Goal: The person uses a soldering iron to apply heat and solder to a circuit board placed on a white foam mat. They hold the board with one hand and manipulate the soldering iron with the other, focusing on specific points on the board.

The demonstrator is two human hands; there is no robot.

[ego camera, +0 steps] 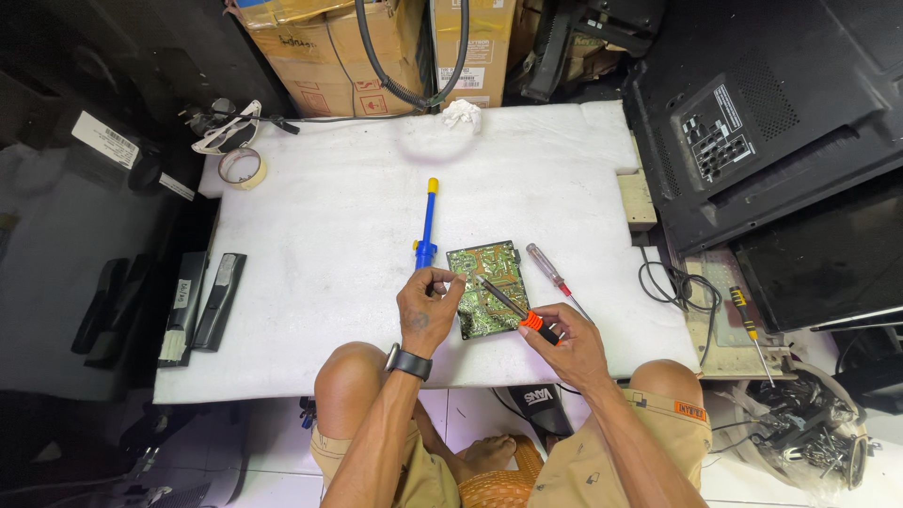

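A green circuit board (489,292) lies solder side up on the white foam sheet (357,216) in front of me. My right hand (564,343) grips a soldering iron (519,312) with an orange collar, its tip resting over the board's middle. My left hand (428,306) hovers at the board's left edge, fingers pinched together on something too small to make out. A blue and yellow desoldering pump (427,221) lies just left of the board, and a red-handled screwdriver (550,271) lies to its right.
A tape roll (242,167) and a crumpled tissue (462,114) sit at the foam's far edge. Cardboard boxes (339,47) stand behind. Black television backs (752,122) crowd the right side, with a yellow-handled screwdriver (748,325) and cables. Two black remotes (202,301) lie left.
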